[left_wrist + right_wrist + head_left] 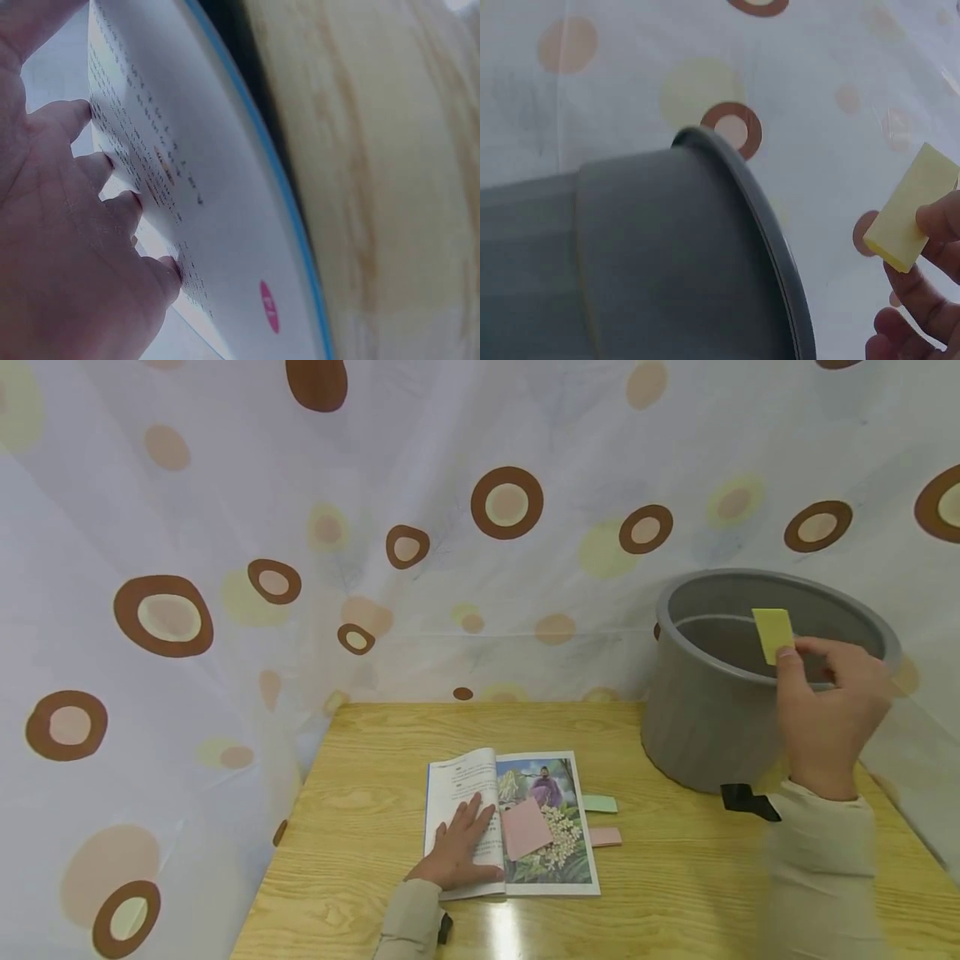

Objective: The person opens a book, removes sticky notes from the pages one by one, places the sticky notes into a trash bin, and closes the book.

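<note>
An open book lies on the table, with printed text on its left page and a colour picture on its right. My left hand rests spread on the left page, fingers touching the paper. Over the grey bin's near rim, my right hand pinches a yellow sticky note between thumb and fingers. In the right wrist view the yellow note looks like a narrow folded slip or small pad; I cannot tell which. A pink sticky note lies across the right page's picture.
The grey bin stands at the table's back right. A green tab and a pink tab stick out from the book's right edge. A spotted white sheet hangs behind the wooden table.
</note>
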Available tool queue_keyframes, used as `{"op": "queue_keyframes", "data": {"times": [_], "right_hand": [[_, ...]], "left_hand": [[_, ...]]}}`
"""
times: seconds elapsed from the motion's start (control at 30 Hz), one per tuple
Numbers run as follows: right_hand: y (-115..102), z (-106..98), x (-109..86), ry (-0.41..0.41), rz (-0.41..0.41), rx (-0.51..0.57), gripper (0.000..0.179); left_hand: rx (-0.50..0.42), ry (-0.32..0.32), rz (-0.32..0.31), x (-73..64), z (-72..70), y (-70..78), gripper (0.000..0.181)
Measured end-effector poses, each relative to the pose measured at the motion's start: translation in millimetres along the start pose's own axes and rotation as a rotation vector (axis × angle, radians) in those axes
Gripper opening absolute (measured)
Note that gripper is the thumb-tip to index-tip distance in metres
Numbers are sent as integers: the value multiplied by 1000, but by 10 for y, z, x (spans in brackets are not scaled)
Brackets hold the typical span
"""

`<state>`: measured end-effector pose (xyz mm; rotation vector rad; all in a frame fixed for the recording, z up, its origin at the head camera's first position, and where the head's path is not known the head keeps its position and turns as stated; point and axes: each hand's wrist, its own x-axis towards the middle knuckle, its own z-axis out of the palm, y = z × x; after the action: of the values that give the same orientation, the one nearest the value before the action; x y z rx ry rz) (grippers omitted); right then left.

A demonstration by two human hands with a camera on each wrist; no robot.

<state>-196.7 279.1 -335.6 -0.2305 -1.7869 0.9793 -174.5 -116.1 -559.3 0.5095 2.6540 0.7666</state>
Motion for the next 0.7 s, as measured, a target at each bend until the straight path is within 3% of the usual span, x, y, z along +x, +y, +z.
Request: {"op": "queue_keyframes", "data": {"times": [0.17,0.4,0.7], "right_hand": [[171,-134,124,42,-10,-129,28],[286,-170,145,-5,106,-298,38],[371,-125,144,-15,89,-304,38]], "left_hand": [[6,2,-3,-5,-15,-5,100],[13,4,-4,-5,-17,-2,100],[28,17,-11,-1,5,16,101]]}}
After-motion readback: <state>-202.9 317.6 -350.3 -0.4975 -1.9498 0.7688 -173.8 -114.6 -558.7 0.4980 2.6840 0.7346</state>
